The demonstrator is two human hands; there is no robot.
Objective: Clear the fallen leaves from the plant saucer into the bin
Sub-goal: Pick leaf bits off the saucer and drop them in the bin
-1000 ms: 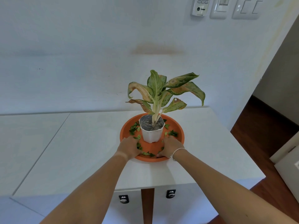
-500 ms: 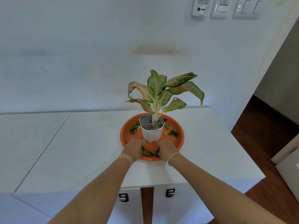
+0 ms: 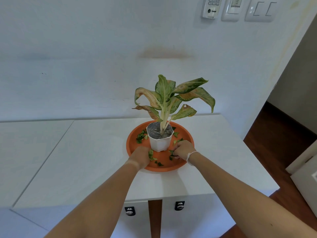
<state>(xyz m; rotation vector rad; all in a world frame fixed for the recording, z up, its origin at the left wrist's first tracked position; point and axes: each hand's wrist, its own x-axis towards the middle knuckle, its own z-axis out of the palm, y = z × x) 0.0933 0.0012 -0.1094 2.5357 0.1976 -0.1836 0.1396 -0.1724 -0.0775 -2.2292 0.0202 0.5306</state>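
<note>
An orange plant saucer (image 3: 132,143) sits on the white table, with a white pot (image 3: 159,143) and a leafy plant (image 3: 169,98) standing in it. Small green fallen leaves (image 3: 141,136) lie scattered on the saucer, left of the pot, right of it and at the front. My left hand (image 3: 139,157) rests on the saucer's front left, fingers curled around leaves by the pot. On the front right, my right hand (image 3: 182,149) is curled over more leaves. No bin is in view.
The white table (image 3: 85,160) ends just in front of the saucer and at the right, where dark wooden floor (image 3: 283,131) shows. A white wall stands close behind the plant. Two drawer locks (image 3: 179,205) sit below the table's front edge.
Both hands came together at the saucer's front, scraping leaves inward, then parted. My right hand moved right and a little farther back; my left hand stayed at the front left.
</note>
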